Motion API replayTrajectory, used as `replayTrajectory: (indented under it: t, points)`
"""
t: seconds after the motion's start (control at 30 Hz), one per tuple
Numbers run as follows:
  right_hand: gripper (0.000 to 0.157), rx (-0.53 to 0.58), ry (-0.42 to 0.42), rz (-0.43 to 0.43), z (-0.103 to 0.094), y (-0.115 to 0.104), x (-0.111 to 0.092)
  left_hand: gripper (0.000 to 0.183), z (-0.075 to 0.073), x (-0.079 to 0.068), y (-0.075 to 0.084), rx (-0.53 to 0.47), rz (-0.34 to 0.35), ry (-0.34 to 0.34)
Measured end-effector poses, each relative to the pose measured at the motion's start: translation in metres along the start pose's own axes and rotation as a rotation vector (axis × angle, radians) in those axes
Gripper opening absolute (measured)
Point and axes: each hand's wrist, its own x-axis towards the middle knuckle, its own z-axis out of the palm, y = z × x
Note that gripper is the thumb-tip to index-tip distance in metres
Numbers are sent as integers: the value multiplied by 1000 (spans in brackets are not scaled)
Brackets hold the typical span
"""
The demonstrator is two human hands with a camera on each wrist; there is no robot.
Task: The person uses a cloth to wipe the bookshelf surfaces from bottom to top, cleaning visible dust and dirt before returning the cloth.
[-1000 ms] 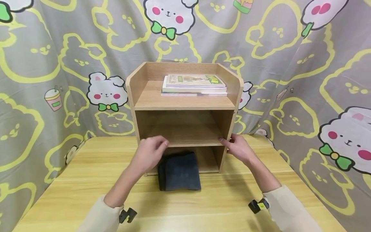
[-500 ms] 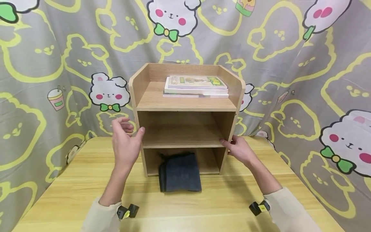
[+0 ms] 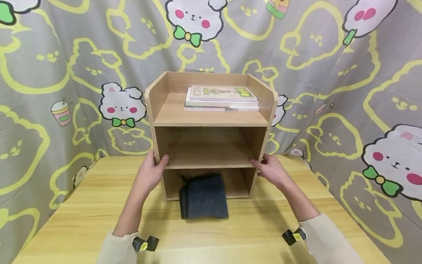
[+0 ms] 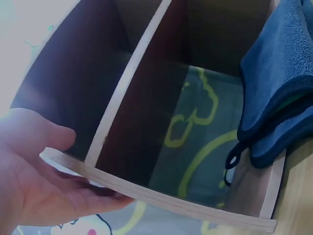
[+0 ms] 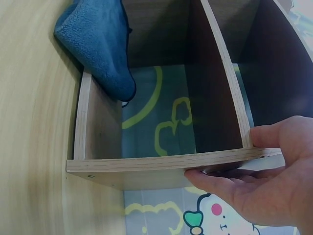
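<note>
A small wooden shelf unit [image 3: 211, 119] stands upright on the table, open at the front. My left hand [image 3: 150, 176] holds its left side panel at about the middle board's height, thumb at the inner face and fingers along the outside. On the opposite side my right hand [image 3: 273, 169] grips the right panel the same way, its thumb [image 5: 266, 134] right at the end of the middle board. A folded dark blue towel [image 3: 207, 198] with a hanging loop lies partly in the bottom compartment and juts out over the table. The right fingers are partly hidden behind the panel.
Several books [image 3: 222, 98] lie stacked flat on the unit's top, towards the right. Light wood tabletop [image 3: 99, 205] stretches around the unit. A grey patterned curtain [image 3: 82, 66] hangs behind and along both sides.
My left hand has moved left from in front of the towel, swung out beside the unit, then come in to hold the left panel. The right hand stays on the right panel.
</note>
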Motion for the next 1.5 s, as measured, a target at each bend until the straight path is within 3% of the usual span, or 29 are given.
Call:
replayTrajectory:
  t: [0.17, 0.33, 0.63, 0.9, 1.0, 1.1, 1.3, 1.37, 1.5]
  points:
    - [52, -6, 0, -4, 0, -1, 1, 56, 0, 2, -6, -38, -18, -82]
    - [53, -3, -4, 2, 0, 0, 0, 57, 0, 2, -10, 5, -50, -124]
    - [49, -30, 16, -6, 3, -2, -2, 56, -1, 3, -14, 80, 6, -143]
    - [48, -180, 0, -32, -1, -10, 0, 55, -2, 3, -14, 101, -9, -109]
    - [43, -303, -34, -9, -5, -18, 0, 55, -2, 2, -15, 92, -20, -101]
    - [49, -400, -110, 62, -8, -28, -1, 54, -3, 2, -16, 99, -23, -92]
    - [70, -445, -326, 257, -6, -45, -8, 53, -4, 3, -17, 133, 4, -75]
    - [65, -484, -351, 220, -1, -50, -13, 51, -4, 3, -17, 139, 8, -74]
    - [49, -558, -290, 5, 20, -58, -22, 50, -4, 4, -16, 144, 12, -70]
